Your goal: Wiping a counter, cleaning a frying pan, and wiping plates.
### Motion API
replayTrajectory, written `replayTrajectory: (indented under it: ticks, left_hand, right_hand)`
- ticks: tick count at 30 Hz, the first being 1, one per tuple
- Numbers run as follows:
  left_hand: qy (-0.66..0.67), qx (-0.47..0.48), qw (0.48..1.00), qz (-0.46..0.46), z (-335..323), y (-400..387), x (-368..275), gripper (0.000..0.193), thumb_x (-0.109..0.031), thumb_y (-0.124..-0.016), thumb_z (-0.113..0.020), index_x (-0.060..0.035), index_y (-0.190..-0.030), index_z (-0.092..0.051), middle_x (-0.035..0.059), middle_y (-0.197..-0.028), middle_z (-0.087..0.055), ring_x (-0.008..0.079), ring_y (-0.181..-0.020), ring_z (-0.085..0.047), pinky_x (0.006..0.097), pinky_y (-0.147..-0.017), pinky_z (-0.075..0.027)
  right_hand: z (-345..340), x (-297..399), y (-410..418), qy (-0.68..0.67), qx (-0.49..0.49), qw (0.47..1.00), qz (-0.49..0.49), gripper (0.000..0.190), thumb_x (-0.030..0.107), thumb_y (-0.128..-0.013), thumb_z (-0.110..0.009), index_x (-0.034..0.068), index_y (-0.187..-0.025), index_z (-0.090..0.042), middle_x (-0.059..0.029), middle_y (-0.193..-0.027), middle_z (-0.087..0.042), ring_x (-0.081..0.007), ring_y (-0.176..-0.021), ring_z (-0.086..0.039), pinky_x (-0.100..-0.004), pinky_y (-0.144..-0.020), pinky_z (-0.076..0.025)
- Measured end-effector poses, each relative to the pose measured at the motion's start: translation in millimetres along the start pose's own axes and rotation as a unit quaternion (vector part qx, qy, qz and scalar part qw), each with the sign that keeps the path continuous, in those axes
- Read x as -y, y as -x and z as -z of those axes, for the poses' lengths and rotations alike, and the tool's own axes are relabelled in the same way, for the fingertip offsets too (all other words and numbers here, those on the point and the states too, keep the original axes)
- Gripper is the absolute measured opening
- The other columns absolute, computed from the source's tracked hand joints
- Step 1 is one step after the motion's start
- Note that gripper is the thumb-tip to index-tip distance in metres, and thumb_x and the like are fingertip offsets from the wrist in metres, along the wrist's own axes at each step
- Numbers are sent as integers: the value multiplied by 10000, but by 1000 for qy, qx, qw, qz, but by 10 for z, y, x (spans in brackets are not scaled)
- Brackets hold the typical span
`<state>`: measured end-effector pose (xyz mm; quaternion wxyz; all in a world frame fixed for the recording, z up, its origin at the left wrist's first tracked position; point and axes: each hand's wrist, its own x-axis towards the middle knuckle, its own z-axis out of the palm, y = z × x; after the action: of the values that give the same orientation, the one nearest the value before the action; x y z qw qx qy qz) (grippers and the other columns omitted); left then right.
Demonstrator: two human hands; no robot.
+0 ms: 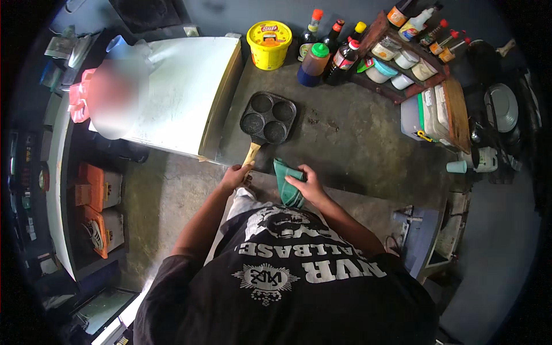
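My left hand is closed around the end of the light wooden handle of a dark egg pan with several round wells. The pan rests on or just over the grey countertop; I cannot tell which. My right hand grips a folded green checked cloth near the counter's front edge, to the right of the handle and close to my shirt. The pan's wells appear to hold nothing.
A yellow lidded bucket, a squeeze bottle and several sauce bottles line the back. A wooden spice rack stands at the back right, by plastic containers. At left is a white-topped cabinet with a blurred patch over it.
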<state>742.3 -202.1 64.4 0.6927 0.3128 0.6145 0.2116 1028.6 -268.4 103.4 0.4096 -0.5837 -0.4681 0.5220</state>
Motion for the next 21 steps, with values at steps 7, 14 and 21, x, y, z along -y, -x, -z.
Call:
replayTrajectory:
  ticks: [7, 14, 21]
  left_hand:
    - [-222, -132, 963, -72, -301, 9, -50, 488, -462, -854, -788, 11, -945, -705, 38, -628, -600, 142, -505, -595, 331, -489, -499]
    - [-299, -237, 895, -233, -562, 469, 136, 508, -453, -847, -742, 45, -945, -720, 210, -755, -716, 323, -748, -743, 425, -690, -555]
    - [-186, -279, 890, -309, -970, 842, 228, 417, -364, -865, -745, 48, -873, -677, 170, -653, -640, 227, -594, -625, 396, -584, -485]
  right_hand:
    - [618, -246, 453, 53, -10, 998, 23, 455, 303, -807, -865, 4, -1068, -642, -57, -907, -656, -142, -854, -605, -326, -762, -506]
    - [1168, -366, 595, 28, -36, 999, -11, 483, 313, -790, -872, -12, -1065, -644, -66, -932, -655, -156, -878, -607, -331, -785, -507]
    - [1540, -371, 196, -22, -76, 993, -84, 513, 232, -802, -864, -13, -1179, -616, -67, -1047, -674, -172, -955, -634, -331, -838, -506]
